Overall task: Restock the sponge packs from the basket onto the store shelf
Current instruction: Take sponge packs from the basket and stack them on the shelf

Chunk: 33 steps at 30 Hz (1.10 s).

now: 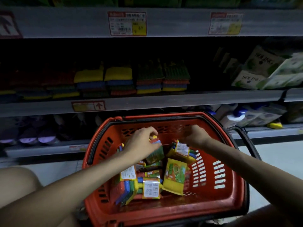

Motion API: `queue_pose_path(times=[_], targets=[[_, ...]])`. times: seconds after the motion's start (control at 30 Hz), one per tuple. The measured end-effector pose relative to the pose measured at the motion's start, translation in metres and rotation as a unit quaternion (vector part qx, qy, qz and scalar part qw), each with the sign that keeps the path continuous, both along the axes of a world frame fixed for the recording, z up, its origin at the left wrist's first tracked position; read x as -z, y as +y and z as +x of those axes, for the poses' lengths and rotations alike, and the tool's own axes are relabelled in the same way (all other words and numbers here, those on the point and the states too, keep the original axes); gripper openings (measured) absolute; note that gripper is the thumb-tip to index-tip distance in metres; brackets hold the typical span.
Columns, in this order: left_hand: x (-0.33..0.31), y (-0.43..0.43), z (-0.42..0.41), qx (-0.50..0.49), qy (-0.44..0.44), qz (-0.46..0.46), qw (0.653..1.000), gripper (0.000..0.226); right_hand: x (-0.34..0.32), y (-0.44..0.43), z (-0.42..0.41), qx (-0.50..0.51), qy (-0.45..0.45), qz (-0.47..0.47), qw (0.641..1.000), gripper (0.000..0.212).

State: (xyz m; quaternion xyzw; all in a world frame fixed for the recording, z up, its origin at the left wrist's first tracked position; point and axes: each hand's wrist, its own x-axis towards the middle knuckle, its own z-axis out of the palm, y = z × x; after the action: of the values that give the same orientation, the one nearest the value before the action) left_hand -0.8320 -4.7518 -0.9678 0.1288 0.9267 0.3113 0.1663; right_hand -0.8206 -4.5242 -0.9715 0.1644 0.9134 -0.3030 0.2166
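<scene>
Head view, down onto basket (164,212)

White-green packs (260,61) on the shelf (180,99) are showing a brand reading roughly "SOLINO". An edge tag (88,106) is showing an up arrow. Price tags (127,23) above are blurring past reading.

The aisle is dim. Grey metal shelving (164,99) runs across the view, its front edges carrying red-and-yellow price tags (127,23). White and green paper packs (265,69) lean at the right, and purple goods (32,135) sit low on the left. The floor (278,153) is pale and smooth.
</scene>
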Motion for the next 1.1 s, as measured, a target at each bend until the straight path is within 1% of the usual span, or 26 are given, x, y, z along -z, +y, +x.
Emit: queue_pose_path(times=[0.03, 0.07, 0.1, 0.13, 0.17, 0.27, 0.37, 0.47, 0.5, 0.57, 0.7, 0.83, 0.97, 1.03, 1.1], targets=[[0.008, -0.002, 0.001, 0.064, 0.062, -0.09, 0.992, 0.043, 0.01, 0.004, 0.004, -0.037, -0.011, 0.063, 0.997, 0.016], [0.014, -0.003, 0.001, 0.12, 0.11, -0.16, 0.974, 0.051, 0.019, 0.007, 0.009, -0.07, -0.02, 0.113, 0.991, 0.025], [0.02, -0.003, 0.002, 0.164, 0.138, -0.206, 0.955, 0.057, 0.027, 0.01, 0.014, -0.095, -0.027, 0.146, 0.984, 0.031], [0.025, -0.002, 0.001, 0.195, 0.15, -0.236, 0.94, 0.061, 0.033, 0.012, 0.018, -0.111, -0.033, 0.165, 0.98, 0.034], [0.029, -0.001, 0.002, 0.209, 0.15, -0.254, 0.932, 0.065, 0.037, 0.012, 0.022, -0.123, -0.04, 0.172, 0.977, 0.035], [0.042, 0.0, 0.004, 0.203, 0.121, -0.272, 0.933, 0.075, 0.046, 0.009, 0.032, -0.146, -0.051, 0.163, 0.975, 0.037], [0.052, -0.002, 0.006, 0.196, 0.117, -0.287, 0.93, 0.079, 0.051, 0.0, 0.042, -0.227, -0.037, 0.134, 0.964, 0.038], [0.061, -0.006, 0.004, 0.186, 0.102, -0.291, 0.933, 0.077, 0.064, -0.01, 0.048, -0.275, -0.066, 0.146, 0.948, 0.055], [0.063, -0.006, 0.004, 0.181, 0.091, -0.286, 0.936, 0.075, 0.068, -0.013, 0.048, -0.276, -0.079, 0.152, 0.946, 0.061], [0.064, -0.005, 0.004, 0.177, 0.08, -0.276, 0.941, 0.069, 0.075, -0.017, 0.051, -0.268, -0.098, 0.156, 0.946, 0.065], [0.062, -0.002, 0.002, 0.172, 0.065, -0.265, 0.946, 0.066, 0.079, -0.015, 0.05, -0.246, -0.118, 0.137, 0.952, 0.065], [0.06, -0.006, -0.002, 0.173, 0.05, -0.262, 0.948, 0.068, 0.087, -0.019, 0.049, -0.207, -0.102, 0.121, 0.965, 0.064], [0.059, -0.016, 0.005, 0.148, 0.033, -0.268, 0.952, 0.078, 0.096, -0.025, 0.05, -0.183, -0.105, 0.124, 0.97, 0.062], [0.058, -0.023, 0.014, 0.132, 0.033, -0.293, 0.946, 0.083, 0.098, -0.023, 0.051, -0.169, -0.097, 0.122, 0.973, 0.069], [0.054, -0.03, 0.021, 0.11, 0.035, -0.326, 0.939, 0.085, 0.096, -0.023, 0.051, -0.18, -0.087, 0.141, 0.97, 0.079]])
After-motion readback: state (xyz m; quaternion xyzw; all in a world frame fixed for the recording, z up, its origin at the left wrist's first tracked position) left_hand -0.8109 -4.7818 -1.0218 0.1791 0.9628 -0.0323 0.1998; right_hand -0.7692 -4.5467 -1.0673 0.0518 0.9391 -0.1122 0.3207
